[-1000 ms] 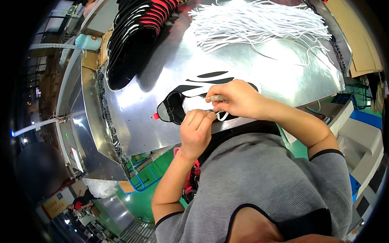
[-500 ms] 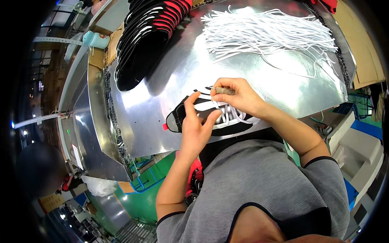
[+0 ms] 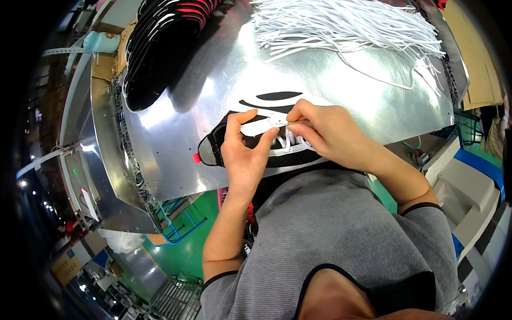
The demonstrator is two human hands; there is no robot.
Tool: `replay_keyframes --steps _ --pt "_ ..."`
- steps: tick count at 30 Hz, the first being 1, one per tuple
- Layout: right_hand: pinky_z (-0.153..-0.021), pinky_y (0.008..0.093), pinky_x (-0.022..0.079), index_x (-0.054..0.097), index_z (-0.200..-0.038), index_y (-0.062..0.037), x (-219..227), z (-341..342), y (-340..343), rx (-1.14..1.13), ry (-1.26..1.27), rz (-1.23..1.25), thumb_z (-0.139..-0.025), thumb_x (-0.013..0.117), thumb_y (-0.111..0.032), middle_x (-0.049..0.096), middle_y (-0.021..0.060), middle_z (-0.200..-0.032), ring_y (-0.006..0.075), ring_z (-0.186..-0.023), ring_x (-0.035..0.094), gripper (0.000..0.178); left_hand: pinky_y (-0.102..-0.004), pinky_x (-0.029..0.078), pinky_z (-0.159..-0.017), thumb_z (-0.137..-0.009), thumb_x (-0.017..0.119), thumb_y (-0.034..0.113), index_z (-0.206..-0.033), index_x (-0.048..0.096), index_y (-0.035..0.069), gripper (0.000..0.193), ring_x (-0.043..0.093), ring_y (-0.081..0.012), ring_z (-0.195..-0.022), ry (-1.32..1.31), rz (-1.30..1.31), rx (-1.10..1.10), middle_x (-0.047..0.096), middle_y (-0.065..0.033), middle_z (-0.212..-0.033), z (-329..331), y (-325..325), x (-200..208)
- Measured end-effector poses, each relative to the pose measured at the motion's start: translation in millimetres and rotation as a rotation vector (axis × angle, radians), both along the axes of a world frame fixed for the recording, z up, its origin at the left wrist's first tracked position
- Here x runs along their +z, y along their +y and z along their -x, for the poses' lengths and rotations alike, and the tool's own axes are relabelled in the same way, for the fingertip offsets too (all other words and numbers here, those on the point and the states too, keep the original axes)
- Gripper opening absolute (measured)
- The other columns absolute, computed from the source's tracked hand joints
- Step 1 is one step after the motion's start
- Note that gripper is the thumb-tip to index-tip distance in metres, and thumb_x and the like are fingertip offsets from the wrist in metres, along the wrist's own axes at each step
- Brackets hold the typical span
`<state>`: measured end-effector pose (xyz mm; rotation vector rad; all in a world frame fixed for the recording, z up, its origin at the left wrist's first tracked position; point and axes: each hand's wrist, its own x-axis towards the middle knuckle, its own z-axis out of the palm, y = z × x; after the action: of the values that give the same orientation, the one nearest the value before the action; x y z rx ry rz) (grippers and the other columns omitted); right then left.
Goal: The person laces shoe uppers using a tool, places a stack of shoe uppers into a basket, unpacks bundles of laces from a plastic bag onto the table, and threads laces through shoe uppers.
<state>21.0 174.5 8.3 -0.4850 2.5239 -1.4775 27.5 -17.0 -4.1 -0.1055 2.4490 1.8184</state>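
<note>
A black and white shoe upper (image 3: 292,159) lies on the metal table in front of me, its grey heel end with a red tab to the left. My left hand (image 3: 242,154) grips it, index finger on the far side of the opening and thumb on the near side. White lace (image 3: 288,143) crosses the eyelet rows. Between thumb and index finger, my right hand (image 3: 337,132) pinches a small hook tool, its thin metal tip (image 3: 281,123) at the far eyelet row near my left thumb. The tool's handle is mostly hidden by my fingers.
A bundle of loose white laces (image 3: 346,29) spreads over the far right of the table (image 3: 213,184). At the far left stands a stack of black, white and red uppers (image 3: 160,64). A light blue container (image 3: 101,42) sits beyond the left edge.
My right hand has turned, so the tan tool handle no longer shows and the tip points left. The upper is opened wider with its far side laid outward. The whole view has shifted slightly.
</note>
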Motion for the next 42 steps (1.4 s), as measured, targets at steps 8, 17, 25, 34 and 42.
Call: replay_keyframes --steps 8,17,25,34,42 --pt "-0.058 0.0392 0.05 0.053 -0.092 -0.0034 -7.4 13.4 -14.5 0.128 0.153 -0.356 -0.085 0.062 -0.013 0.065 0.0132 -0.075 0.0297 -0.07 0.066 0.014 -0.0225 0.049 -0.07 -0.083 0.067 -0.003 -0.116 0.055 -0.001 0.035 0.06 -0.0084 -0.08 0.026 -0.108 -0.02 0.066 -0.0078 -0.097 -6.6 6.0 -3.8" --pt "-0.06 0.0386 0.049 0.059 -0.098 -0.0045 5.9 10.4 -0.4 0.033 0.203 -0.178 -0.088 0.062 -0.011 0.066 0.0123 -0.08 0.0302 -0.072 0.065 0.012 -0.0218 0.046 -0.069 -0.084 0.06 -0.005 -0.124 0.051 0.001 0.042 0.059 -0.007 -0.08 -0.126 -0.353 0.048 0.064 -0.0078 -0.097 1.4 6.2 5.0" --pt "-0.063 0.0392 0.049 0.059 -0.103 -0.0044 30.3 -17.6 32.2 -0.124 0.163 -0.262 -0.091 0.058 -0.013 0.067 0.0118 -0.085 0.0324 -0.074 0.065 0.014 -0.0219 0.049 -0.075 -0.086 0.061 -0.005 -0.119 0.054 0.001 0.034 0.063 -0.0097 -0.085 -0.083 -0.207 0.011 0.068 -0.0094 -0.096 7.5 17.2 -4.3" --pt "-0.071 0.0363 0.051 0.056 -0.116 -0.0049 -44.1 11.9 22.3 -0.459 0.227 -0.032 -0.096 0.054 -0.014 0.067 0.0157 -0.091 0.0322 -0.083 0.066 0.021 -0.0254 0.051 -0.082 -0.085 0.064 -0.006 -0.115 0.055 0.001 0.033 0.064 -0.0142 -0.09 -0.295 -0.46 -0.133 0.065 -0.0094 -0.1 20.1 7.4 19.6" --pt "-0.056 0.0284 0.042 0.062 -0.11 -0.0059 -25.4 8.1 37.7 -0.397 0.078 0.167 -0.086 0.07 -0.02 0.059 0.0045 -0.074 0.0158 -0.061 0.053 0.028 -0.0339 0.046 -0.09 -0.089 0.065 0.007 -0.13 0.047 -0.002 0.045 0.06 -0.0243 -0.104 0.086 0.226 -0.189 0.062 -0.0162 -0.113 -8.7 -9.0 31.6"
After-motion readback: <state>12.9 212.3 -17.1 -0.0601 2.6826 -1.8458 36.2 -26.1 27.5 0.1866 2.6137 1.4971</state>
